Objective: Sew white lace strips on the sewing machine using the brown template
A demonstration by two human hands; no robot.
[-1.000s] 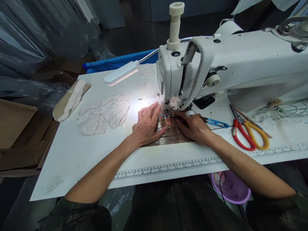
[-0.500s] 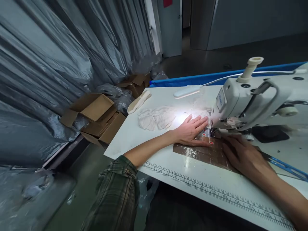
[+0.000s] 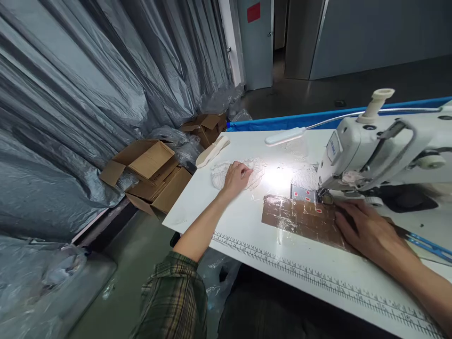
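My left hand (image 3: pixel 237 179) is over a crumpled piece of white lace (image 3: pixel 219 175) on the table, its fingers curled and the fingertips pinched at the lace. My right hand (image 3: pixel 367 228) lies flat beside the needle area of a white sewing machine (image 3: pixel 348 150), fingers stretched out, some of them partly hidden under the machine head. Left of that hand is a flat strip covered in shiny brown tape (image 3: pixel 296 216), with small red marks by the presser foot. More white lace (image 3: pixel 304 176) lies just behind the foot, under bright light.
A white lamp arm (image 3: pixel 286 136) reaches over the table. A cream folded bundle (image 3: pixel 212 151) sits at the far left corner. Blue thread snips (image 3: pixel 429 247) lie at right. A printed ruler (image 3: pixel 293 270) runs along the front edge. Cardboard boxes (image 3: pixel 151 165) stand left of the table.
My left hand has lifted off the strip by the needle and moved left onto the lace, its fingers going from flat to pinched. My right hand stays by the machine.
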